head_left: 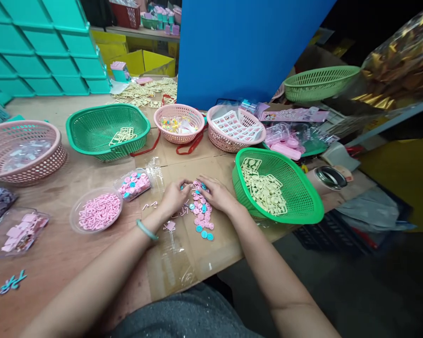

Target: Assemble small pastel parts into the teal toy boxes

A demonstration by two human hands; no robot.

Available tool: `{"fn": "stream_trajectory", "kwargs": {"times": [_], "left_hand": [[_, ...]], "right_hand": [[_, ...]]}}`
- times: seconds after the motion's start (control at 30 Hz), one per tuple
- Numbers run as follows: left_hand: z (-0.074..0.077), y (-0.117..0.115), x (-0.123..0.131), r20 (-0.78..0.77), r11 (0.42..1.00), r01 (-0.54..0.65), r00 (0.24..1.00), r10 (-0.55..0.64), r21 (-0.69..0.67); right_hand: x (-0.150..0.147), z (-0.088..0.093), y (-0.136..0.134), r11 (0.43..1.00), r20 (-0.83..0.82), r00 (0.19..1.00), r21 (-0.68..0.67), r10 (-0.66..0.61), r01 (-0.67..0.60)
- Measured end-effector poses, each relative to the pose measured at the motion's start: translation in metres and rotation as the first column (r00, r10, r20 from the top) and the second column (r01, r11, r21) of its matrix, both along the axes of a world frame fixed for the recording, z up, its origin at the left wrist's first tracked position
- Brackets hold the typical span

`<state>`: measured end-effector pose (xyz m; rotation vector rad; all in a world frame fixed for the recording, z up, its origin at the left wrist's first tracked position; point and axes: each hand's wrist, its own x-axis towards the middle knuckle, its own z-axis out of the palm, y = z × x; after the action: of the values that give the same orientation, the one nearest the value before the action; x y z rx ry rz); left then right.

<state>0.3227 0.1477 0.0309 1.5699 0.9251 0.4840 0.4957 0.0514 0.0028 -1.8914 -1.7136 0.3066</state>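
Observation:
A loose heap of small round pink and blue plastic pieces (202,211) lies on the cardboard in front of me. My left hand (174,197), with a pale green bangle at the wrist, is at the heap's left edge. Its thumb and fingers are pinched together, and a bit of blue shows between them; the piece itself is mostly hidden. Over the top of the heap, my right hand (215,192) rests with fingers stretched out, touching the pieces. A few pink hook-shaped pieces (184,210) lie between the hands. Closer to me is a small pink square piece (169,226).
Left of my hands stand a bowl of pink hook-shaped pieces (100,211) and a clear box of round pieces (134,184). A green basket (303,197) with cream frames is at right. Farther back are a dark green basket (88,117) and pink baskets (179,136). A metal-rimmed cup (326,178) stands far right.

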Motion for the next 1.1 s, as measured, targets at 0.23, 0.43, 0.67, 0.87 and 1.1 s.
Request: {"fn": "stream_trajectory", "kwargs": {"times": [0.23, 0.43, 0.67, 0.87, 1.1], "left_hand": [[-0.008, 0.032, 0.045, -0.092, 0.982, 0.163, 0.984, -0.154, 0.099], [-0.013, 0.031, 0.050, 0.025, 0.988, 0.151, 0.988, -0.152, 0.038], [-0.003, 0.041, 0.033, 0.193, 0.974, 0.073, 0.981, -0.031, -0.213], [0.012, 0.023, 0.010, 0.362, 0.750, 0.126, 0.919, 0.158, -0.649], [0.011, 0.000, 0.000, 0.461, 0.376, 0.311, 0.776, 0.430, -0.873]], "right_hand": [[0.003, 0.005, 0.010, 0.999, 0.080, 0.996, -0.041, -0.030, 0.033], [0.001, 0.000, 0.013, 1.000, 0.105, 0.994, -0.020, 0.018, -0.016], [0.010, -0.005, 0.009, 0.974, -0.141, 0.976, 0.132, -0.167, 0.185], [-0.013, 0.020, 0.009, 0.945, -0.697, 0.697, 0.088, -0.168, 0.315], [-0.038, 0.055, 0.014, 0.987, -0.703, 0.710, 0.143, 0.047, 0.076]]}}
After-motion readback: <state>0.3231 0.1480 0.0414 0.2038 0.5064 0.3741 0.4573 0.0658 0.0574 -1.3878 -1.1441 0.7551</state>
